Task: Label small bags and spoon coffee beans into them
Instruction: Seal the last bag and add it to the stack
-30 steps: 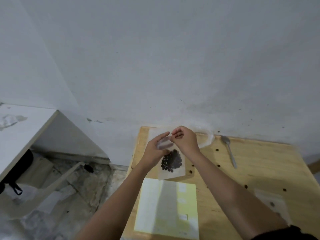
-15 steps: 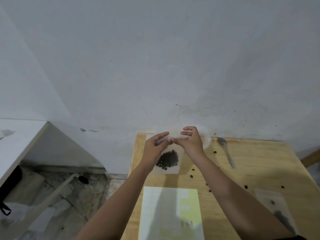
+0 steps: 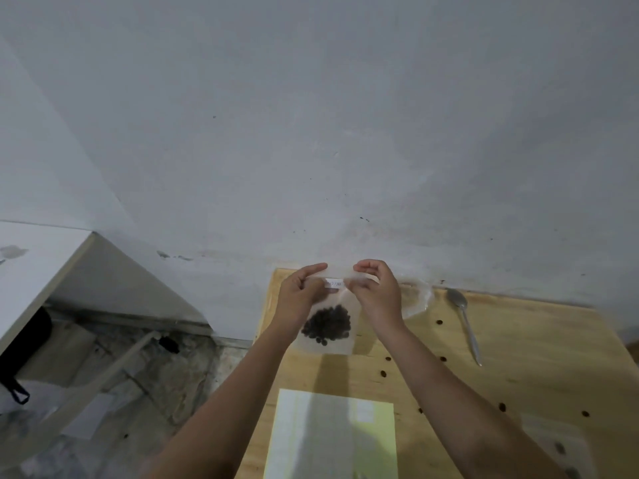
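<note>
A small clear bag (image 3: 340, 345) hangs upright above the far left part of the wooden table (image 3: 539, 354). Dark coffee beans (image 3: 327, 323) fill its lower half, and a small white label (image 3: 334, 283) sits near its top. My left hand (image 3: 300, 298) pinches the bag's top left edge. My right hand (image 3: 377, 292) pinches the top right edge. A metal spoon (image 3: 465, 321) lies on the table to the right. A yellow-green label sheet (image 3: 332, 440) lies flat near me.
Several loose beans (image 3: 383, 373) are scattered over the table. Crumpled clear plastic (image 3: 416, 299) lies behind my right hand by the wall. Another small bag (image 3: 553, 444) lies at the right front. A white counter (image 3: 31, 271) and cluttered floor are to the left.
My two hands have moved apart along the top of the bag, uncovering the white label between them. The bag stays held upright over the table.
</note>
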{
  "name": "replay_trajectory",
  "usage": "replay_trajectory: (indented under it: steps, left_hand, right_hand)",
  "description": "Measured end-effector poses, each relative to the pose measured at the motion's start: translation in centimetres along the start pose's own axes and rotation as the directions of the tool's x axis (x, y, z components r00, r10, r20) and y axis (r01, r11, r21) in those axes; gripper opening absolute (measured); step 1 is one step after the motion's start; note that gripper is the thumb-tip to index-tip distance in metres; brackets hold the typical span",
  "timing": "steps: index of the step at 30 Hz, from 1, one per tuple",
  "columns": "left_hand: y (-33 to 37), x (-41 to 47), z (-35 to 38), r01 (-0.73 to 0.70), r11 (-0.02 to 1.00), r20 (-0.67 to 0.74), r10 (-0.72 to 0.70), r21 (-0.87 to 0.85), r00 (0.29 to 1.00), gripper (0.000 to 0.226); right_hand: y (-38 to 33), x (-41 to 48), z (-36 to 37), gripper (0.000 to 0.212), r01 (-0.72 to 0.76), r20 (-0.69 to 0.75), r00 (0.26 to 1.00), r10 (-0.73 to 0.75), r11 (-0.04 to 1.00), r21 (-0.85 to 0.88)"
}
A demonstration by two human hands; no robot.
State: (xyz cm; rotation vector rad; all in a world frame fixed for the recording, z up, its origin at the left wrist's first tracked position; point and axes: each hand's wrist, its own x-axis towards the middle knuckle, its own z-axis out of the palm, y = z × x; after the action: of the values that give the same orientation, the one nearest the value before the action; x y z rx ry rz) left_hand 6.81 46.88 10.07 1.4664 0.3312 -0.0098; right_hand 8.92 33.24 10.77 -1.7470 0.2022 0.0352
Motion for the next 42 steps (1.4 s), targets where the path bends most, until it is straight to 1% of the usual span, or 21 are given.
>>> replay_trajectory:
  steps: [2, 5, 8, 11, 13, 15, 18, 24, 28, 30, 32, 35, 37, 39, 42]
  left_hand:
    - [-0.4, 0.7, -0.2, 0.041, 0.999, -0.009, -0.041, -0.022, 0.999, 0.034]
    - [-1.7, 2.4, -0.9, 0.113, 0.989, -0.007, -0.114, -0.094, 0.993, 0.046]
    - [-3.2, 4.3, -1.9, 0.157, 0.984, -0.028, -0.160, -0.088, 0.987, 0.058]
    - [-3.9, 5.3, -2.3, 0.135, 0.988, -0.067, -0.130, 0.069, 0.989, 0.062]
    - [-4.5, 5.6, -2.4, 0.119, 0.981, -0.082, -0.108, 0.152, 0.991, 0.059]
    - [-5.4, 5.6, -2.4, 0.124, 0.972, -0.079, -0.111, 0.197, 0.991, 0.054]
    - [-6.7, 5.7, -2.7, 0.154, 0.957, -0.071, -0.140, 0.247, 0.988, 0.050]
    - [-7.8, 5.4, -3.1, 0.138, 0.893, -0.076, -0.116, 0.428, 0.990, 0.052]
    - [-8.1, 4.9, -3.3, 0.176, 0.847, -0.031, -0.186, 0.502, 0.982, 0.057]
    - [-7.8, 4.7, -3.2, 0.167, 0.805, -0.005, -0.199, 0.569, 0.980, 0.059]
    - [-7.3, 4.4, -2.9, 0.129, 0.769, -0.012, -0.156, 0.626, 0.988, 0.057]
    - [-5.9, 4.1, -1.5, -0.005, 0.745, -0.025, 0.029, 0.667, 0.999, 0.049]
    - [-4.8, 3.5, 0.5, -0.108, 0.744, 0.016, 0.130, 0.659, 0.991, 0.043]
    - [-3.9, 2.6, 3.5, -0.231, 0.737, 0.127, 0.195, 0.636, 0.973, 0.040]
    - [-3.4, 0.3, 9.0, -0.377, 0.718, 0.331, 0.213, 0.585, 0.919, 0.037]
  right_hand:
    - [0.9, 0.3, 0.2, 0.034, 0.001, -0.002, 1.000, -0.001, 1.000, -0.010]
    - [2.7, 0.6, 0.6, 0.040, -0.057, 0.017, 0.998, 0.057, 0.998, -0.018]
    - [4.5, 0.9, 1.2, 0.028, -0.095, 0.067, 0.993, 0.101, 0.992, -0.079]
    - [5.5, 1.8, 1.8, 0.025, -0.124, 0.053, 0.990, 0.129, 0.988, -0.097]
    - [5.9, 2.6, 2.1, 0.024, -0.144, 0.032, 0.988, 0.148, 0.984, -0.107]
    - [6.1, 3.3, 2.6, 0.022, -0.127, 0.047, 0.990, 0.135, 0.980, -0.154]
    - [6.7, 4.0, 3.3, 0.025, -0.080, 0.103, 0.989, 0.108, 0.966, -0.246]
    - [7.8, 4.5, 4.0, 0.048, -0.007, 0.245, 0.960, 0.134, 0.889, -0.458]
    - [7.7, 4.4, 3.7, 0.057, 0.061, 0.362, 0.916, 0.175, 0.829, -0.556]
    - [7.2, 4.2, 3.3, 0.058, 0.088, 0.389, 0.904, 0.177, 0.813, -0.576]
    - [6.5, 3.7, 2.8, 0.056, 0.097, 0.377, 0.913, 0.159, 0.811, -0.577]
    - [5.0, 2.5, 0.8, 0.049, 0.110, 0.322, 0.942, 0.090, 0.825, -0.554]
    - [4.1, 1.5, -1.4, 0.044, 0.109, 0.278, 0.959, 0.058, 0.828, -0.550]
    - [3.4, 0.4, -4.3, 0.042, 0.091, 0.206, 0.978, 0.031, 0.828, -0.553]
    - [3.0, -1.5, -9.5, 0.040, 0.029, 0.050, 0.999, 0.001, 0.813, -0.581]
